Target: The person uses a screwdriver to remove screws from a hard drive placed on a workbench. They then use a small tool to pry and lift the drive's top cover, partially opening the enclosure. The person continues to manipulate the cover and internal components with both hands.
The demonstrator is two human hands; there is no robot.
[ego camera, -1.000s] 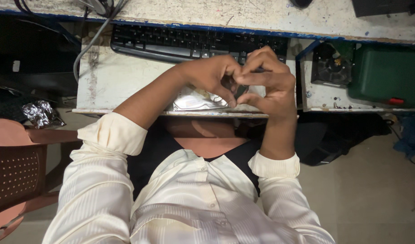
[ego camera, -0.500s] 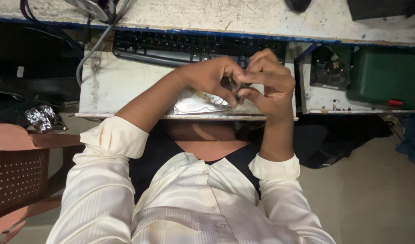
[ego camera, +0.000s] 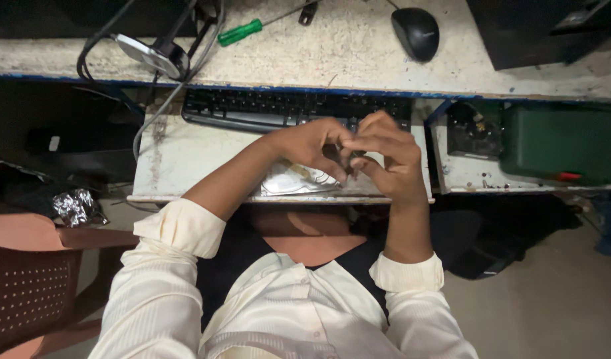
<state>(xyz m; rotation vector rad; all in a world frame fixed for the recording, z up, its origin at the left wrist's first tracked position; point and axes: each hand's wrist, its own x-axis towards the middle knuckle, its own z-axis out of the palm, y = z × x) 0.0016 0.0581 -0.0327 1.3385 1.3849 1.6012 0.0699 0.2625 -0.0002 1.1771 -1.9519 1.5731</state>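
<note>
Both hands meet above the pull-out keyboard shelf [ego camera: 186, 159]. The left hand [ego camera: 310, 143] and the right hand [ego camera: 388, 156] are curled, fingertips pinched together on a small dark part [ego camera: 356, 158]; what kind of part it is cannot be told, since the fingers cover most of it. Directly below the hands, a flat, shiny metal drive [ego camera: 299, 181] lies on the shelf near its front edge, partly hidden by the left hand.

Risks, as a judgement:
- The small part is held only by the fingertips. A slip would drop it onto the drive or past the shelf edge to the floor.
- The drive sits close to the front lip. A nudge from a wrist could push it off.
- The rolled cream sleeves hang near the shelf edge and could drag on the drive.

Materials and shapes:
- The shelf and the desk top [ego camera: 359, 53] are pale, worn and speckled, with a chipped blue edge.
- The keyboard [ego camera: 279, 110] is black plastic, long and low.
- The mouse [ego camera: 415, 30] is a smooth dark oval.
- The screwdriver [ego camera: 242, 31] has a glossy green handle and a thin steel shaft.
- A green rectangular box [ego camera: 561, 143] stands to the right.
- Crumpled foil [ego camera: 76, 206] lies beside a brown perforated plastic chair [ego camera: 26, 292].
</note>
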